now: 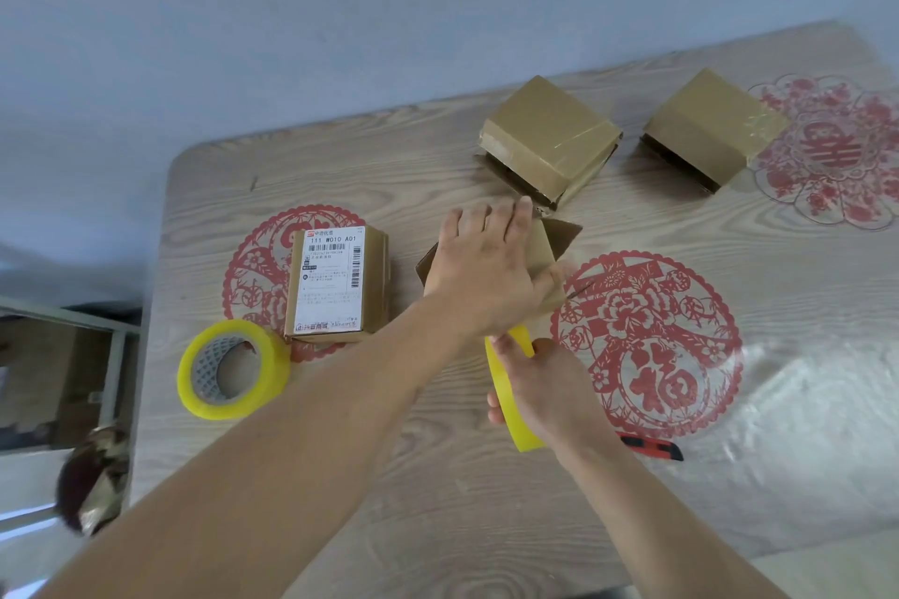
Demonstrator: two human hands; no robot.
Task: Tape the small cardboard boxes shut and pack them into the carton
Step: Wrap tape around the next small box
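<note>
Our left hand (481, 258) lies flat, fingers straight, pressing the flaps of the small box (545, 253) at the table's (389, 477) centre; our right hand (540, 384) grips the tape roll (506, 394) just beside it. If the pressure eases, the flaps may spring open and the tape may wrinkle.

arms: two, bare | sleeves: none seen | wrists: apparently no watch
</note>
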